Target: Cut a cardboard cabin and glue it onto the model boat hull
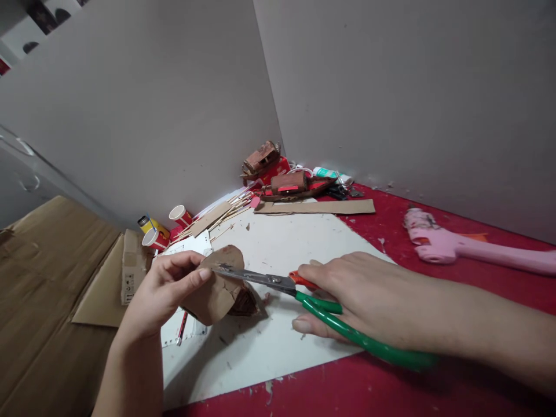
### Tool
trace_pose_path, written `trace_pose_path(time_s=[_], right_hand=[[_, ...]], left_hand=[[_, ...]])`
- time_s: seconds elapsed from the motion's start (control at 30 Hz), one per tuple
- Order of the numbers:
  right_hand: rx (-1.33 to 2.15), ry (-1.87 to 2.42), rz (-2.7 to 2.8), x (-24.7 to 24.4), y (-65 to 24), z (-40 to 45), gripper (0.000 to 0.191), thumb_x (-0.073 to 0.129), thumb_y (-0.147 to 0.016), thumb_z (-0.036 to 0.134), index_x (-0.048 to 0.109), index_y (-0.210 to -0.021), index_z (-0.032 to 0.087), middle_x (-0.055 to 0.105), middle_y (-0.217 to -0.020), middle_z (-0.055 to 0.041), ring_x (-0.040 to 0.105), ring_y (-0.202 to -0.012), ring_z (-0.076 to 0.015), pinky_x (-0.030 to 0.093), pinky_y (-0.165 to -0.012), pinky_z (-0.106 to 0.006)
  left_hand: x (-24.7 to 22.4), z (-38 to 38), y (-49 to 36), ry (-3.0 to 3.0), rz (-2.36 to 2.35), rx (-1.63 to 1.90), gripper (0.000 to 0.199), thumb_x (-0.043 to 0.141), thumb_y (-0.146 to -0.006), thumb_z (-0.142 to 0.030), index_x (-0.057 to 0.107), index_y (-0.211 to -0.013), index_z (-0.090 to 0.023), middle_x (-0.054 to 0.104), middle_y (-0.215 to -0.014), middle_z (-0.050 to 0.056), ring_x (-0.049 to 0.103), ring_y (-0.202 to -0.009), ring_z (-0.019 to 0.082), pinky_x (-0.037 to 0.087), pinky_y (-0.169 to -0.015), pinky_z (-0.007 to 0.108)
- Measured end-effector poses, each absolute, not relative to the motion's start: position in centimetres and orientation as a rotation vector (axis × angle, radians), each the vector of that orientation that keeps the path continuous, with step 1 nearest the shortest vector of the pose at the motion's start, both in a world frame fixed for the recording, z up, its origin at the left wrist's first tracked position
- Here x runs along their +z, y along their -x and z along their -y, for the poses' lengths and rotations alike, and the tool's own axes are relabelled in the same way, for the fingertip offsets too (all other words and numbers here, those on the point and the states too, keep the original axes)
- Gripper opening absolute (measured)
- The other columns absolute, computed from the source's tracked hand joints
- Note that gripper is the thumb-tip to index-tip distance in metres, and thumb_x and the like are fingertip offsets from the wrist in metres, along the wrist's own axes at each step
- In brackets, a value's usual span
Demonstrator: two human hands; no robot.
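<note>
Brown cardboard met steel over a white sheet (pixel 299 231) on the red tabletop (pixel 304 385). The left hand (pixel 169 284) pinched a curved-edged cardboard piece (pixel 217 298) along its left side, thumb across the near face and fingers curled behind. The right hand (pixel 360 289) gripped green-handled scissors (pixel 271 280), its fingers partly curled about the handles; how tightly they were bent on the hidden side, I could not tell. The blades reached left across the cardboard piece, their tips near the left thumb. A darker brown part showed beneath.

Beyond the hands lay a cardboard strip (pixel 317 207), with two brown model boats (pixel 292 185) near the wall corner. Thin wooden sticks (pixel 226 215) and two red-and-white paper cups (pixel 180 214) stood to their left. A pink tool (pixel 438 246) rested at far right, a large cardboard box (pixel 47 278) at left.
</note>
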State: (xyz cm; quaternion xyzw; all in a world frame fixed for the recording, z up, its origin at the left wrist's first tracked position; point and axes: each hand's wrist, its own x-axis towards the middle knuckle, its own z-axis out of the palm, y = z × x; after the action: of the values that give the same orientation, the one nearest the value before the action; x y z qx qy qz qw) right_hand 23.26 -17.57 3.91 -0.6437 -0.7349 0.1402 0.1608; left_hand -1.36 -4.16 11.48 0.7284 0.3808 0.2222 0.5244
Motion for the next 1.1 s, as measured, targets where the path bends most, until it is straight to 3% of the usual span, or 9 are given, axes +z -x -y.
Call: trace_pose_path(time_s=[0.53, 0.83, 1.1], right_hand=[[0.331, 1.848, 2.008, 3.5, -22.8, 17.5, 0.041, 0.055, -0.087, 0.063, 0.061, -0.078, 0.023, 0.064, -0.06, -0.0054, 0.061, -0.052, -0.0242, 0.023, -0.048, -0.029], [0.19, 1.883, 2.06, 3.8, -22.8, 17.7, 0.051, 0.058, -0.082, 0.07, 0.065, -0.091, 0.021, 0.067, -0.061, -0.0073, 0.064, -0.056, -0.0298, 0.022, -0.049, -0.031], [0.357, 1.8, 2.014, 3.8, -22.4, 18.0, 0.049, 0.053, -0.084, 0.072, 0.062, -0.078, 0.024, 0.064, -0.06, -0.0051, 0.058, -0.051, -0.0245, 0.022, -0.047, -0.03]], left_hand=[[10.9, 4.1, 0.9, -1.62, -0.928, 0.734, 0.019, 0.086, -0.069, -0.03, 0.072, -0.07, -0.017, 0.066, -0.062, -0.001, 0.056, -0.053, 0.008, 0.044, -0.051, 0.016], [11.4, 4.4, 2.0, -1.706, -0.872, 0.664, 0.011, 0.082, -0.076, -0.027, 0.076, -0.079, -0.018, 0.072, -0.07, 0.002, 0.062, -0.061, 0.01, 0.051, -0.058, 0.017], [12.4, 5.0, 2.6, -1.718, -0.922, 0.757, 0.014, 0.084, -0.073, -0.028, 0.077, -0.082, -0.019, 0.072, -0.069, 0.0, 0.061, -0.058, 0.009, 0.051, -0.056, 0.016]])
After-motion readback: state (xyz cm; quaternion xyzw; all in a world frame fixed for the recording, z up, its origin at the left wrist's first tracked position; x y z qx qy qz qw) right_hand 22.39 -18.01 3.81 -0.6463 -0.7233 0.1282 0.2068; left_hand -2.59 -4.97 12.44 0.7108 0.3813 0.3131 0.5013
